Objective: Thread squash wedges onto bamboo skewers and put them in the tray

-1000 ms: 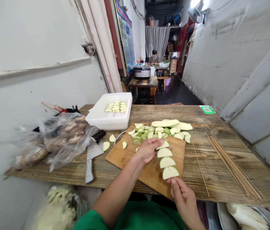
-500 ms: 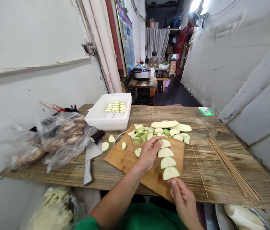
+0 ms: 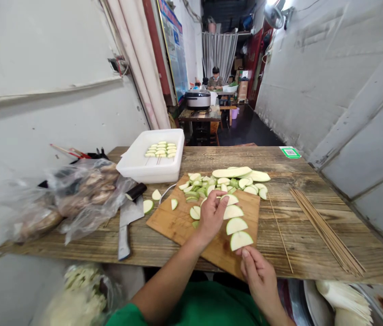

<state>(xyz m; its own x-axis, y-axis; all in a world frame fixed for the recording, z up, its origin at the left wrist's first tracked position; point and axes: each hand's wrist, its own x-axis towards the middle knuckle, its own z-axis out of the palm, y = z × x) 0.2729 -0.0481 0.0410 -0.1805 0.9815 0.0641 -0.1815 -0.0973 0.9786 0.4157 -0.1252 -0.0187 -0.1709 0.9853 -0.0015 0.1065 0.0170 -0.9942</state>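
the left hand point(image 3: 212, 216) lies flat and open, fingers point(image 3: 221, 204) spread over the far end of a row of half-moon slices point(image 3: 236, 225) lined up edge to edge on the cutting board point(image 3: 174, 222), apparently steadying the row. the right hand point(image 3: 259, 278) meets the nearest slice's edge with fingers drawn together; whether they pinch anything cannot be told. a heap of cut pieces point(image 3: 212, 183) crowds the board's far side, within easy reach. a loose skewer point(image 3: 280, 231) lies just beside the board, a skewer bundle point(image 3: 323, 235) further right. a cleaver point(image 3: 128, 217) and a white tray point(image 3: 137, 170) sit left on the wooden table point(image 3: 313, 181).
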